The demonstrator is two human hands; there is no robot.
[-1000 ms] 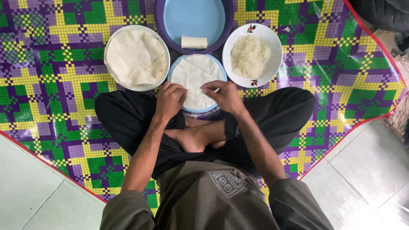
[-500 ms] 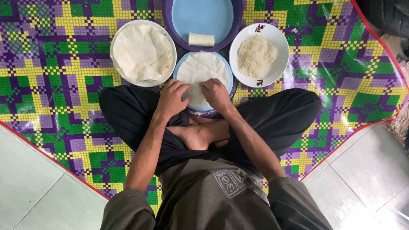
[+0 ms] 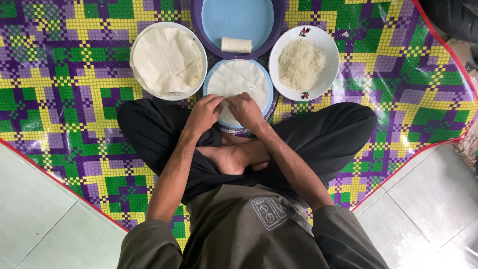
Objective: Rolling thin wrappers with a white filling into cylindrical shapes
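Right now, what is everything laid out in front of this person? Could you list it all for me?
wrapper sheet: one, white, on the blue plate under both hands
blue plate: one, light blue, on the mat in front of the crossed legs
bowl of stacked wrappers: one, white, left of the blue plate
bowl of shredded filling: one, white bowl with pale shreds, right of the blue plate
tray: one, blue with purple rim, behind the plate
finished roll: one, white, on the tray
mat: one, purple, green and yellow checks, on the tiled floor
left hand: on the wrapper's near edge
right hand: on the wrapper's near edge
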